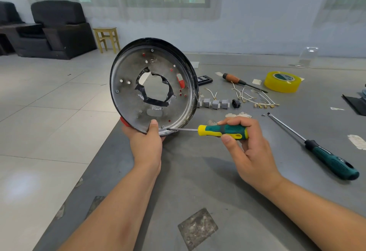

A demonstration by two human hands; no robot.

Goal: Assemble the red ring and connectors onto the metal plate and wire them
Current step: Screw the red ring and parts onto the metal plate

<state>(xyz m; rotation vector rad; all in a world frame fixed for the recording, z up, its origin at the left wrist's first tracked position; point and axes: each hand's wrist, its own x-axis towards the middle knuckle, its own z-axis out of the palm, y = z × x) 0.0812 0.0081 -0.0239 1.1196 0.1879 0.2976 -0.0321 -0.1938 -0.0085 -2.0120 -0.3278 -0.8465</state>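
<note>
My left hand grips the bottom rim of the round metal plate and holds it upright above the table's left edge. Red shows through its holes, and a bit of the red ring sticks out behind the lower left rim. My right hand holds a green and yellow screwdriver level, its tip at a screw near the plate's bottom rim. Several grey connectors, a small black connector and white wires with brass terminals lie on the table behind.
On the grey table lie a long green-handled screwdriver, a wooden-handled screwdriver, a yellow tape roll, a black bit case and a clear plastic dome. Tiled floor, black armchairs and a yellow stool are to the left.
</note>
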